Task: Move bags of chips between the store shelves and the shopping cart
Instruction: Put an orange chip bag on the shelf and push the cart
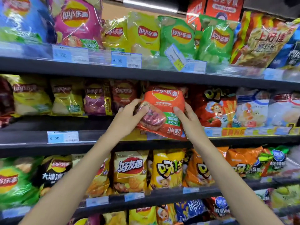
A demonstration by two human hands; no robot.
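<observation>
Shelves [146, 75] fully stocked, cart not in view, so direction unclear. Orange chip bag [164, 111] sits at the middle shelf's front edge, 2 hands on it: left hand [129, 116] grip wraps its left side, right hand [185, 114] grip pinches its right. Transfer not done

Chip bag [164, 109] between hands, before shelf [97, 140].

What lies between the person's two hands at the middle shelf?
In the head view, an orange bag of chips lies between them: the left hand grips its left edge, the right hand its right edge.
</observation>
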